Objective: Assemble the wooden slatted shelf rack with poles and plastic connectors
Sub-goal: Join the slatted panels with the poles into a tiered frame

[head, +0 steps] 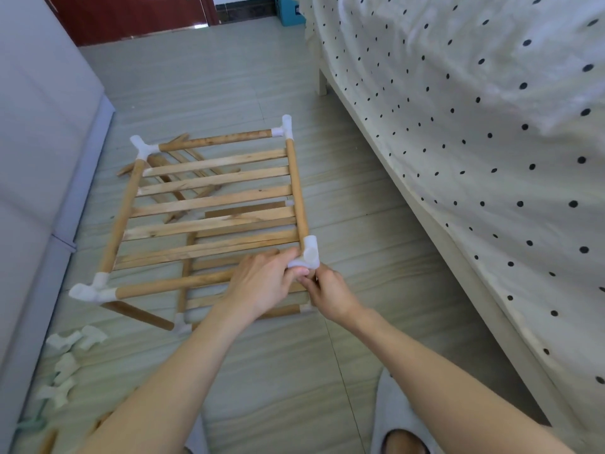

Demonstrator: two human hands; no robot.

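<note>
We have both hands at the near right corner of the slatted shelf panel, which we hold tilted up off the floor. Our left hand curls over the end of the near pole where it meets the white corner connector, seemingly to brace the pole. Our right hand pinches the connector from below, probably to press it home onto the pole.

The other three corners already carry connectors, so this joint looks like the last one of this tier. Beneath the panel lies a second slatted panel with loose slats beyond it. Spare connectors sit in a heap on the floor at our left, close by for the next joints. A dotted bedsheet hangs at our right.
</note>
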